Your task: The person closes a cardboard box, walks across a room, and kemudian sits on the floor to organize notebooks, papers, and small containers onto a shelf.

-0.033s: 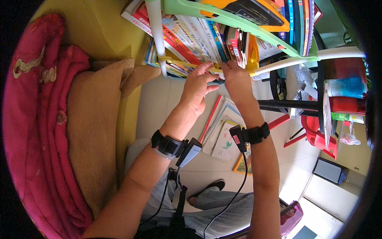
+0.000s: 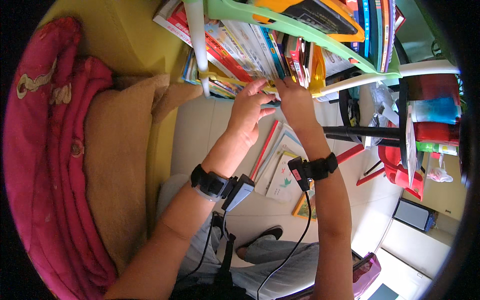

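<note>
My left hand (image 2: 245, 107) is at the front edge of a lower bookshelf tier, fingers bent and spread apart, with nothing visible held in them. Close beside it my right hand (image 2: 296, 102) is closed, back of the hand up, at the same yellow shelf rim (image 2: 227, 78). Its fingertips are tucked out of sight, so what they grip cannot be made out. A small dark piece shows between the two hands. Right behind the fingers stands a row of books (image 2: 245, 47), several leaning to the left. Both wrists wear black straps with small cabled boxes.
Above is a green shelf edge (image 2: 300, 32) on white posts. Books and papers (image 2: 282, 170) lie on the tiled floor below my hands. At left a yellow sofa (image 2: 120, 35) holds a brown cushion (image 2: 117, 165) and a magenta cloth (image 2: 40, 165). A black-framed rack and red stool (image 2: 400, 172) stand at right.
My right hand has shifted very slightly left and down at the shelf edge. My left hand has hardly moved.
</note>
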